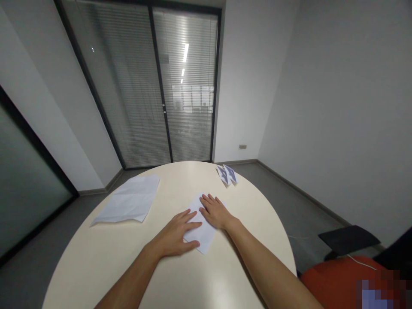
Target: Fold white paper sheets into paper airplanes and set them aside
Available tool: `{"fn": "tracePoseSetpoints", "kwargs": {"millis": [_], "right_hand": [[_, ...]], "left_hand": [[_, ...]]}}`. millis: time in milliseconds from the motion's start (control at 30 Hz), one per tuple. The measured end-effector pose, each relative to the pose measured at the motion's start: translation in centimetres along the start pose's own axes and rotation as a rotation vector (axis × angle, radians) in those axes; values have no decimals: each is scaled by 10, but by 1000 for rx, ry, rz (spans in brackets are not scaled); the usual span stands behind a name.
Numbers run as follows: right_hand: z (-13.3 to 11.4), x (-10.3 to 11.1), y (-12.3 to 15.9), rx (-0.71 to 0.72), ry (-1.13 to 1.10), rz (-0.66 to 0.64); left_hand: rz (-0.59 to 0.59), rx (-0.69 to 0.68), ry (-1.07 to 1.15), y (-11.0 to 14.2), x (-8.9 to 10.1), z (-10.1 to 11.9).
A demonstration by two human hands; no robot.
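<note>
A small white sheet of paper (202,237) lies flat on the round cream table (180,279), partly covered by both hands. My left hand (176,234) rests on its left side, fingers spread and pointing right. Across the upper right part lies my right hand (215,211), flat with the fingers stretched out. Both hands are open, pressing on the paper rather than gripping it. How the paper is folded under them is hidden.
Larger creased white sheets (130,199) lie at the table's left. Folded paper pieces with dark blue print (228,175) stand near the far right edge. Beyond the right edge is a red-seated chair (334,274) with a black armrest (349,238). A glass door (189,128) stands behind.
</note>
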State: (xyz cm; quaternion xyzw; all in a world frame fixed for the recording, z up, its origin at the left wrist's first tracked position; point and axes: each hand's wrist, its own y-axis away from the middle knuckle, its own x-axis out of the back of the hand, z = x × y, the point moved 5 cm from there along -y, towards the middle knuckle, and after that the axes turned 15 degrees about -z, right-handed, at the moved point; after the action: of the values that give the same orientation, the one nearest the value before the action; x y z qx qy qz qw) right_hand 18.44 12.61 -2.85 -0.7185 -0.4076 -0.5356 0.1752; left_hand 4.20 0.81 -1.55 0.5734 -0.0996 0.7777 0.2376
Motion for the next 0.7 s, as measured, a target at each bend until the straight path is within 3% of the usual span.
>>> {"fn": "tracePoseSetpoints", "kwargs": {"millis": [333, 533, 700], "right_hand": [[-3, 4, 5, 164, 7, -76], [-23, 3, 9, 296, -15, -80], [-11, 2, 5, 169, -11, -40]], "left_hand": [[150, -135, 197, 5, 16, 5], [177, -3, 83, 2, 6, -10], [85, 123, 1, -1, -2, -16]]}}
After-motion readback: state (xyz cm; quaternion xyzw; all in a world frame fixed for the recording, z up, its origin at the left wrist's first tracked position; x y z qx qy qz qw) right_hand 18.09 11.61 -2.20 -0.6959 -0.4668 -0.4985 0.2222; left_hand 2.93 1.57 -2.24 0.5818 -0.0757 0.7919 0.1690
